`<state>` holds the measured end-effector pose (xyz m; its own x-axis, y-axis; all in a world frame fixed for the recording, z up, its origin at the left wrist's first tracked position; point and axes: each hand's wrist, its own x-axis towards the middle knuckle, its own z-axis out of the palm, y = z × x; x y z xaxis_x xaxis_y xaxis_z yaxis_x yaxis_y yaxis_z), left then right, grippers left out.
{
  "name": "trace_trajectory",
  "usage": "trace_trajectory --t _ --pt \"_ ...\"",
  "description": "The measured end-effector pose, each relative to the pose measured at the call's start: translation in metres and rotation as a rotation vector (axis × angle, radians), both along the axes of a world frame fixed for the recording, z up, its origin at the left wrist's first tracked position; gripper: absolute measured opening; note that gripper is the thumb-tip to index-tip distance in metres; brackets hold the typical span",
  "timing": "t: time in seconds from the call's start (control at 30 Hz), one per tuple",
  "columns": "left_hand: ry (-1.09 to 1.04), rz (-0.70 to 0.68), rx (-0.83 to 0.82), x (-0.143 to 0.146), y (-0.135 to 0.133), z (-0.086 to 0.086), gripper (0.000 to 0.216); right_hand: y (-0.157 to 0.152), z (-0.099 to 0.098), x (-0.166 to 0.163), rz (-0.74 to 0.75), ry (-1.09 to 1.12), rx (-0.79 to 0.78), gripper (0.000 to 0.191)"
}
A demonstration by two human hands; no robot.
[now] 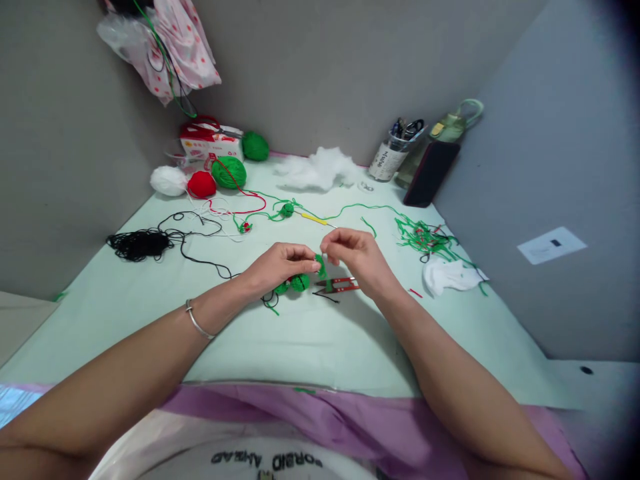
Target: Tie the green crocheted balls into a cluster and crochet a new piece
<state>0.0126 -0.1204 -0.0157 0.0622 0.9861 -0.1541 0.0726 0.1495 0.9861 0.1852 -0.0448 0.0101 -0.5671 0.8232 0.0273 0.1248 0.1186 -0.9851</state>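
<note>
Workpiece: The green yarn piece (321,265) was small, narrow and fuzzy, longer than wide; its stitch detail was too small to read.
Workpiece position: It sat between the two hands, over the middle of the pale green table (300,350).
Left hand (274,268): Thumb and forefinger were pinched on the green yarn piece.
Right hand (356,257): Thumb and fingers were bunched just beside the piece; whether they gripped it or a strand could not be told.
Snips (345,285): The red-handled tool lay below the right hand.
Green balls (300,283): These lay beside the left hand, with black yarn near them.
Hook (315,219): The yellow-handled tool lay beyond the hands.
Stuffing (320,170): A loose white heap lay near the rear wall.
</note>
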Motion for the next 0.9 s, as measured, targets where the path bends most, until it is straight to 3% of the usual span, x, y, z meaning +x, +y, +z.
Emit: trace_trajectory --t 0.1,0.2,0.43,0.67,0.8,0.9 --pt "-0.053 -0.030 -0.015 0.002 0.000 0.000 0.029 0.004 -0.002 -0.002 -0.091 0.084 -0.071 0.009" --pt "-0.087 -0.049 0.009 0.000 0.000 -0.003 0.031 0.006 -0.002 0.001 0.014 0.099 -0.133 0.013" --pt "-0.088 -0.066 0.020 -0.001 0.000 -0.005 0.033 0.000 0.004 0.005 0.178 -0.022 -0.081 0.017" --pt "-0.055 -0.047 0.038 0.001 0.002 -0.004 0.036 0.002 -0.009 -0.006 -0.009 0.122 -0.261 0.024" --pt "-0.036 -0.068 0.049 0.001 0.001 -0.006 0.033 -0.001 -0.012 -0.009 -0.012 0.138 -0.207 0.023" --pt "-0.048 -0.127 0.012 0.005 -0.002 -0.005 0.030 0.011 -0.015 -0.005 -0.159 0.186 -0.230 0.022"
